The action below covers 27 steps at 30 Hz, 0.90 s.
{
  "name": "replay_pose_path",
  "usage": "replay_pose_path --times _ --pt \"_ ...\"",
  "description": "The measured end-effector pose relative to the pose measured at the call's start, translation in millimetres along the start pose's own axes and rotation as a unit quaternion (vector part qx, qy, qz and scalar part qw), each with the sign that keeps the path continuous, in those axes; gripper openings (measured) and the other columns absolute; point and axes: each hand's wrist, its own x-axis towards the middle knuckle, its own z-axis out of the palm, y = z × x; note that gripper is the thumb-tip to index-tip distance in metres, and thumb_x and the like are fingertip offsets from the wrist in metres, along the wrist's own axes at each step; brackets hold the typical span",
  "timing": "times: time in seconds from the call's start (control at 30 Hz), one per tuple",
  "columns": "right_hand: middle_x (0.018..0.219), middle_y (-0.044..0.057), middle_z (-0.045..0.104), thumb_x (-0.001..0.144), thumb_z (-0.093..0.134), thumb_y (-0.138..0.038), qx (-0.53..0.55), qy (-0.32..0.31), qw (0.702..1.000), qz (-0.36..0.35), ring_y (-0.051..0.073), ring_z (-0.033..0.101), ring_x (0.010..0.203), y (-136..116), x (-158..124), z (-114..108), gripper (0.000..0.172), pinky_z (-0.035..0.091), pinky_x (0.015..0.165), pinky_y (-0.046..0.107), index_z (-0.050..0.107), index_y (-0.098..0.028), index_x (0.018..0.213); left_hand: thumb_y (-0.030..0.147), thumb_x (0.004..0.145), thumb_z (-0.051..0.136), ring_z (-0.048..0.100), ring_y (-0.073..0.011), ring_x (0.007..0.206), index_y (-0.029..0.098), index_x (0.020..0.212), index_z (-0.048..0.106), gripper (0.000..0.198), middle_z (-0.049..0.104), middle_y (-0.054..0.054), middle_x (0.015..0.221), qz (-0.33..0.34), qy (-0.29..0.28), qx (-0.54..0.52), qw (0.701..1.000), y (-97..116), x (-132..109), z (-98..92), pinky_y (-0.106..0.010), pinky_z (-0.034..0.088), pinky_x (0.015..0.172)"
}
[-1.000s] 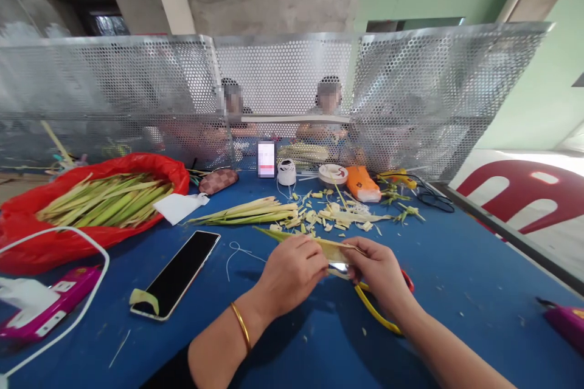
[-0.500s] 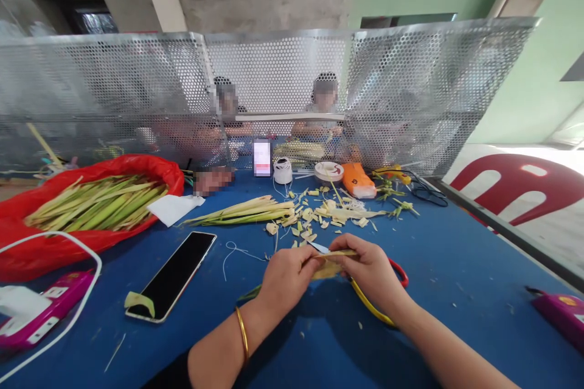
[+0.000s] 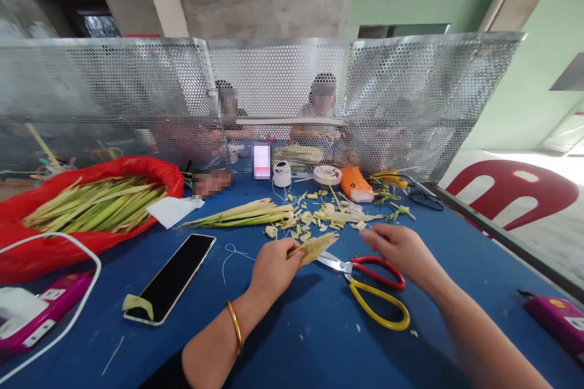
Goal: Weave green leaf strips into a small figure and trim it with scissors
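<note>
My left hand, with a gold bangle at its wrist, pinches a flat tan husk strip between thumb and fingers. The strip points up and to the right. Apart from it, my right hand hovers above the scissors, its fingers drawn together and slightly blurred; whether something small is in them does not show. The scissors, one handle red and one yellow, lie on the blue table, their blade tips partly behind the strip. Beyond both hands are pale husk scraps and a bundle of green-white stalks.
To the left are a red bag of husks, a white paper, a dark phone and a purple power strip. Further back stand a thread spool, a tape roll, an orange packet and a perforated metal screen.
My right hand has let go of the husk strip and moved right and slightly up. The left hand keeps the strip, now tilted upward. More of the scissors shows.
</note>
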Motion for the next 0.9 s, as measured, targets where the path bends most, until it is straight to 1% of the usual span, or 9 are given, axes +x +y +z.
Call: replay_pose_path --times 0.07,0.13,0.2,0.27,0.47,0.6,0.73,0.83,0.9 --pt "0.065 0.001 0.065 0.072 0.063 -0.034 -0.150 -0.128 0.980 -0.038 0.018 0.055 0.057 3 -14 -8 0.016 0.032 0.051 0.027 0.065 -0.021 0.082 0.034 0.081 0.050 0.055 -0.0145 0.061 0.021 0.067 0.066 0.025 0.065 0.001 0.062 -0.019 0.019 -0.004 1.000 -2 3 -2.6 -0.025 0.029 0.056" --pt "0.082 0.004 0.070 0.065 0.064 -0.022 -0.229 -0.177 0.956 -0.037 0.024 0.062 0.073 7 -30 -6 0.039 0.038 0.058 0.028 0.063 -0.023 0.104 0.034 0.081 0.050 0.055 -0.0149 0.061 0.022 0.069 0.067 0.024 0.067 0.000 0.064 -0.037 0.038 -0.011 0.999 -5 6 -5.1 -0.025 0.029 0.056" --pt "0.102 0.007 0.069 0.064 0.056 -0.010 -0.266 -0.182 0.946 -0.039 0.026 0.065 0.089 13 -41 4 0.063 0.043 0.070 0.031 0.053 -0.023 0.126 0.035 0.081 0.051 0.056 -0.0149 0.060 0.022 0.070 0.068 0.024 0.068 0.000 0.065 -0.049 0.056 -0.027 0.997 -8 9 -7.1 -0.025 0.030 0.056" --pt "0.109 0.011 0.068 0.065 0.048 -0.002 -0.302 -0.186 0.934 -0.034 0.027 0.065 0.095 19 -44 16 0.072 0.045 0.076 0.033 0.046 -0.021 0.134 0.035 0.080 0.051 0.055 -0.0147 0.058 0.021 0.069 0.068 0.024 0.068 -0.001 0.064 -0.050 0.066 -0.044 0.996 -11 11 -8.3 -0.025 0.031 0.056" --pt "0.119 0.014 0.060 0.061 0.044 0.004 -0.361 -0.140 0.916 -0.102 0.028 0.060 0.104 26 -32 27 0.079 0.045 0.087 0.037 0.050 -0.022 0.135 0.033 0.079 0.050 0.050 -0.0128 0.048 0.020 0.071 0.067 0.023 0.067 -0.001 0.059 -0.055 0.057 -0.111 0.991 -16 16 -9.0 -0.024 0.032 0.052" --pt "0.106 0.014 0.065 0.060 0.044 0.003 -0.382 -0.139 0.907 -0.105 0.030 0.063 0.092 26 -25 23 0.079 0.045 0.080 0.039 0.051 -0.020 0.135 0.034 0.079 0.050 0.048 -0.0121 0.047 0.019 0.069 0.066 0.024 0.066 0.000 0.058 -0.045 0.064 -0.114 0.990 -17 16 -10.3 -0.024 0.031 0.052" --pt "0.110 0.013 0.065 0.062 0.044 0.000 -0.278 -0.146 0.945 -0.093 0.027 0.065 0.089 27 -23 24 0.084 0.047 0.076 0.034 0.039 -0.022 0.143 0.033 0.080 0.050 0.051 -0.0125 0.050 0.020 0.068 0.066 0.024 0.067 0.000 0.060 -0.041 0.088 -0.086 0.992 -15 14 -15.6 -0.024 0.032 0.053" --pt "0.117 0.009 0.062 0.069 0.048 -0.009 -0.083 -0.132 0.982 -0.103 0.023 0.062 0.096 28 -22 25 0.079 0.048 0.080 0.030 0.037 -0.028 0.144 0.035 0.082 0.052 0.055 -0.0136 0.056 0.021 0.073 0.068 0.023 0.069 -0.001 0.066 -0.029 0.131 -0.054 0.990 -13 11 -21.5 -0.024 0.032 0.055" --pt "0.105 0.007 0.063 0.074 0.054 -0.021 0.058 -0.133 0.987 -0.069 0.020 0.061 0.087 29 -22 28 0.072 0.049 0.074 0.028 0.037 -0.025 0.144 0.033 0.083 0.052 0.057 -0.0141 0.060 0.022 0.075 0.069 0.022 0.070 -0.001 0.069 -0.021 0.165 -0.026 0.986 -12 9 -24.4 -0.024 0.031 0.056"
